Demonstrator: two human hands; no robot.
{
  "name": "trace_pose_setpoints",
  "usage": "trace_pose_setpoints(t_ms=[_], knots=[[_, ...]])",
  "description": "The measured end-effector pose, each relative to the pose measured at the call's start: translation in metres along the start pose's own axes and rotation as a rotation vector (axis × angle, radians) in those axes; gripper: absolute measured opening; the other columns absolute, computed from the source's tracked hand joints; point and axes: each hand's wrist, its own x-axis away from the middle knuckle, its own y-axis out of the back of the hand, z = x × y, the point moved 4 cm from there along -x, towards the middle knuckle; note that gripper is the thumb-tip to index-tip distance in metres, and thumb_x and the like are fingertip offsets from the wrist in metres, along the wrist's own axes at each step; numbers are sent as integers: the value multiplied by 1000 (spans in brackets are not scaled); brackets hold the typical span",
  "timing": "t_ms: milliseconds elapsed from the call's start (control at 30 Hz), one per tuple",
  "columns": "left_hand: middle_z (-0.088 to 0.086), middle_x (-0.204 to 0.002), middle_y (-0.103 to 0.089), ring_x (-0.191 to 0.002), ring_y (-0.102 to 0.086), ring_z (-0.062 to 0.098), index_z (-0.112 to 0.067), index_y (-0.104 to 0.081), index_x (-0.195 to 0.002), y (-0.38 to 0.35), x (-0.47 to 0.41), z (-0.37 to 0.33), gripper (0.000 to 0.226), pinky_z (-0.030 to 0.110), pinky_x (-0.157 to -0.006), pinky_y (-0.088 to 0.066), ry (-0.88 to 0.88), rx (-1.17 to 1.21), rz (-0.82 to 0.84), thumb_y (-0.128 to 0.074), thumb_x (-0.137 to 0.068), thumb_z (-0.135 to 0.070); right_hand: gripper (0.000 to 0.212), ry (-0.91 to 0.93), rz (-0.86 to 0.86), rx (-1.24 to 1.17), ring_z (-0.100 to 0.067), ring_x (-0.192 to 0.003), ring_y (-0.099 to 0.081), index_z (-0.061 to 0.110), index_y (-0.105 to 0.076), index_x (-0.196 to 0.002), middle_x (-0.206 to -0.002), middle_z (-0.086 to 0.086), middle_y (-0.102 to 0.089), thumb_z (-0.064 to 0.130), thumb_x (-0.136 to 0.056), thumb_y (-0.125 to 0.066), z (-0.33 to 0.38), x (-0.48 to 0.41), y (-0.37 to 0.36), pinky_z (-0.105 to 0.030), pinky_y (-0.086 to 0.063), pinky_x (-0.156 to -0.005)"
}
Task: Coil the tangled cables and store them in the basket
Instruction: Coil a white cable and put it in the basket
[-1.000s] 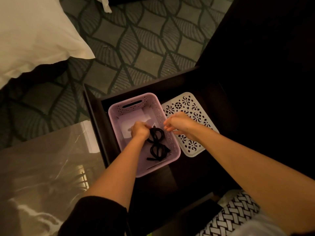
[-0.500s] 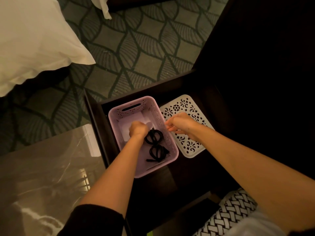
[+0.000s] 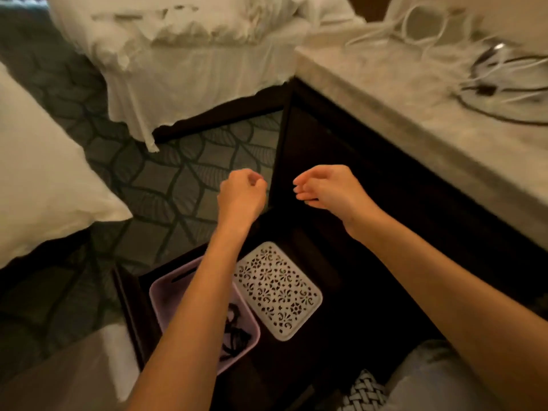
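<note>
Cable (image 3: 235,336) in basket (image 3: 161,295), well apart from hands (image 3: 240,194) (image 3: 329,188)

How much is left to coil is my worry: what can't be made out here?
Head view:
- Black cable in the basket: mostly hidden by the left forearm.
- Cables on the marble top: motion-blurred, cut by the right edge; number unclear.
- Basket's near end: behind that forearm.

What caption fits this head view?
Empty left hand and right hand hover clear of a purple basket holding a black cable; tangled cables on the marble top.
</note>
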Motion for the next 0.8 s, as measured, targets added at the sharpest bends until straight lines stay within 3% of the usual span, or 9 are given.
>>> trace_pose_setpoints(t_ms=[167, 367, 567, 800], knots=[[5, -90, -70, -91, -65, 24, -17, -69, -88, -4, 25, -118, 18, 39, -86, -51, -271, 123, 27, -51, -88, -19, 29, 153, -195, -132, -10, -77, -63, 14, -63, -79, -81, -2, -64, -2, -89, -42, 53, 40, 101, -20, -51, -71], [10, -93, -70, -91, -65, 27, -11, -69, -92, -46, 79, -241, 19, 40, -87, -50, -498, 136, 119, -53, -87, -19, 31, 224, -430, -189, -13, -73, -59, 16, -61, -74, -74, -1, -61, -5, -86, -41, 64, 92, 222, -23, -47, -69], [15, -90, -70, -89, -65, 32, -12, -69, -84, -119, 148, -330, 18, 42, -81, -53, -692, 102, 301, -52, -87, -17, 29, 178, -624, -242, -13, -70, -57, 11, -62, -79, -75, -3, -60, -6, -87, -40, 29, 143, 327, -22, -46, -65], [14, -95, -70, -91, -65, 30, -8, -69, -95, -207, 230, -393, 20, 38, -83, -52, -864, -1, 548, -52, -89, -15, 28, 44, -838, -247, -12, -69, -58, 12, -61, -79, -80, -6, -61, -4, -90, -41, -37, 213, 434, -23, -48, -67]])
